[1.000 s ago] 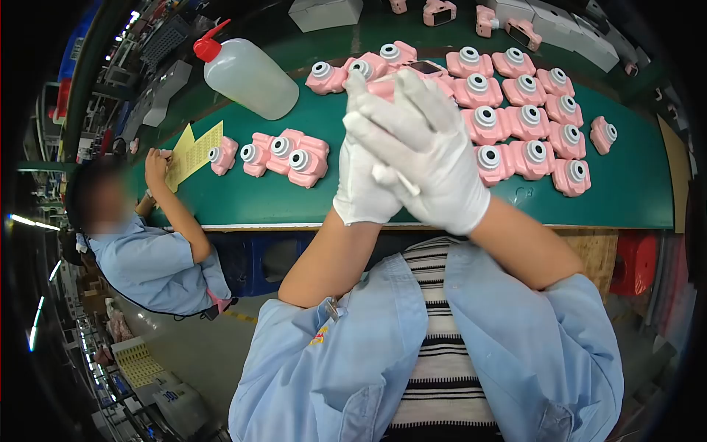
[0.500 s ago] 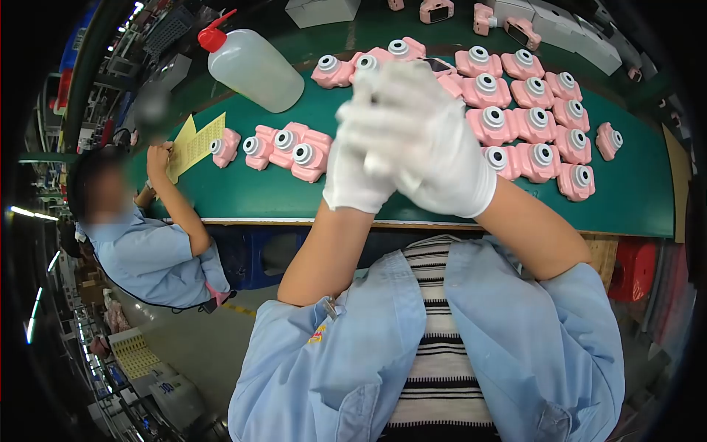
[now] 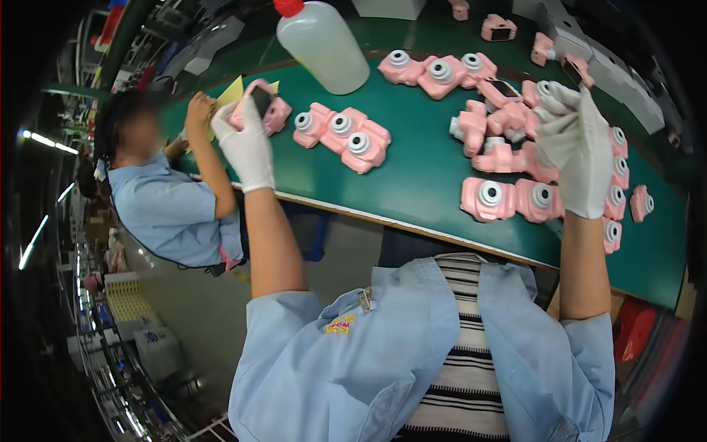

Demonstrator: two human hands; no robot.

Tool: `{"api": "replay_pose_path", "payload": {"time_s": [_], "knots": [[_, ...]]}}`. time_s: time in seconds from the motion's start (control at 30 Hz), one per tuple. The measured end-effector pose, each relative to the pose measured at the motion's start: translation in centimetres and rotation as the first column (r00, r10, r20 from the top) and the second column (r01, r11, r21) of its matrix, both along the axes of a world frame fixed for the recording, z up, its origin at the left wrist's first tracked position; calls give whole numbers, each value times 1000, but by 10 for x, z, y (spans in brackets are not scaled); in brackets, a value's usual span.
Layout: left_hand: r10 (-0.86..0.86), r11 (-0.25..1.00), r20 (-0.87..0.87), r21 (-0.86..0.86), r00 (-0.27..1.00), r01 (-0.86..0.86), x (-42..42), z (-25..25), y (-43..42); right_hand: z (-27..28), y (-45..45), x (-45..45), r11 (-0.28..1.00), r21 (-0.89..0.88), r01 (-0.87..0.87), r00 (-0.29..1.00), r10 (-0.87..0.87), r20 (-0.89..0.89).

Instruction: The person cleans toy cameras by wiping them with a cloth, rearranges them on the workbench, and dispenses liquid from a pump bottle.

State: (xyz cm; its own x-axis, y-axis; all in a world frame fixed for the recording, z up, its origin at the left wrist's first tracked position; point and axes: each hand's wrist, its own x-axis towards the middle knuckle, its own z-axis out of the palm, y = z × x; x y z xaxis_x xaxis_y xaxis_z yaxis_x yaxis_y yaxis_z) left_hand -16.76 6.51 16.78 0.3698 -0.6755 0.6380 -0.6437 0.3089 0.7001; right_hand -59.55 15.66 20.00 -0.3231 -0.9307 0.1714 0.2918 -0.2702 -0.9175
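My left hand [image 3: 248, 151], in a white glove, closes around a pink toy camera [image 3: 277, 115] at the table's left part, its dark screen facing up beside my thumb. Just right of it lies a cluster of pink cameras [image 3: 342, 124] with white lenses up. My right hand [image 3: 578, 151], also gloved, is held over the larger group of cameras with its fingers apart and slightly bent; I see nothing in it. Near its fingertips are tipped cameras [image 3: 509, 118] lying at mixed angles. A front-row camera [image 3: 489, 197] lies lens up, and the hand hides part of the group.
A bottle with a red cap [image 3: 324, 50] stands at the back. To the left, a co-worker [image 3: 166, 188] sits with hands by yellow sheets [image 3: 230, 97]. White boxes [image 3: 611, 77] and more cameras are at the back right. A lone camera [image 3: 642, 203] lies near the right end.
My hands were pressed together above the table; they have parted. The left moved left and took hold of a camera, the right moved right over the group. Several cameras there now lie tipped. The view has shifted.
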Motion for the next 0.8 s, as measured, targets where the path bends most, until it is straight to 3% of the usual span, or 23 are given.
{"api": "replay_pose_path", "payload": {"time_s": [0.03,0.1,0.2,0.3,0.33,0.43,0.47,0.5,0.6,0.67,0.7,0.73,0.77,0.8], "knots": [[103,994,28,38,994,-104,28,-6,-9,1,-1,3,1000,18,20,999,-19,-32],[281,956,327,-11,902,-294,72,-23,-19,3,3,8,997,50,64,993,-59,-103],[243,931,508,118,827,-346,93,-37,-14,-7,-1,7,998,54,12,998,-9,-55],[30,957,754,167,656,-236,91,-40,-1,-7,-1,10,997,71,29,999,-26,-45],[83,976,795,56,601,-209,92,-50,0,-7,1,10,996,79,33,998,-28,-63],[146,952,747,70,648,-296,90,-67,12,-4,5,14,993,103,63,995,-54,-86],[108,934,541,232,834,-272,86,-62,16,-3,4,15,991,108,74,994,-65,-90],[231,963,514,4,826,-271,80,-60,17,-4,3,14,990,125,64,996,-56,-67],[35,998,82,-51,996,-31,35,-30,10,-5,-2,12,984,175,22,1000,-20,-12],[-168,984,-120,-81,978,159,-26,0,6,-2,-12,10,978,209,-12,1000,12,-1],[-299,944,-297,46,907,326,-53,12,2,-9,-20,-2,966,204,-157,987,162,-9],[-392,920,-20,-1,920,392,-80,18,-10,-9,-22,0,968,216,-131,979,160,-122],[-506,862,73,64,859,503,-106,27,-18,-8,-25,6,969,222,-106,960,158,-232],[-599,790,-13,148,800,594,-137,41,-21,-9,-26,5,961,245,-130,920,209,-331]]}}
